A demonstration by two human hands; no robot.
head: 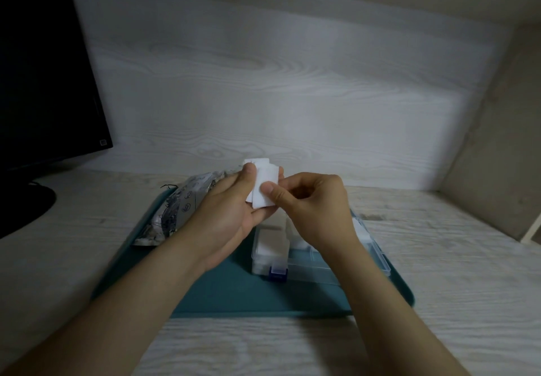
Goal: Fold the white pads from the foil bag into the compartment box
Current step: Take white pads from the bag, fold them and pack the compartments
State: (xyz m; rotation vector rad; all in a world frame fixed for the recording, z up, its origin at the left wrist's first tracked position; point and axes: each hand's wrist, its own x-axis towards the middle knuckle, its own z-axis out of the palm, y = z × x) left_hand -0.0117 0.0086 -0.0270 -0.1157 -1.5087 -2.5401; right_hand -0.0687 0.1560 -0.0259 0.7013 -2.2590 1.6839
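A: In the head view, where are the white pads (263, 181) now?

B: Both hands hold them up, above the far end of the compartment box (310, 270). The left hand (231, 203) grips the small stack from behind, with its thumb on the upper corner. The right hand (310, 209) pinches the lower edge of the front one between thumb and forefinger.

A: How does the long side run?

B: Upright, a little tilted. I think the fold must go across it.

A: And the box?

B: It lies open on the tray (234, 293), below the right hand and closer to the person, so that hand is nearer for the drop. The foil bag (184, 206) lies on the left, behind the left wrist. The tray stands on the worktop (439, 288).
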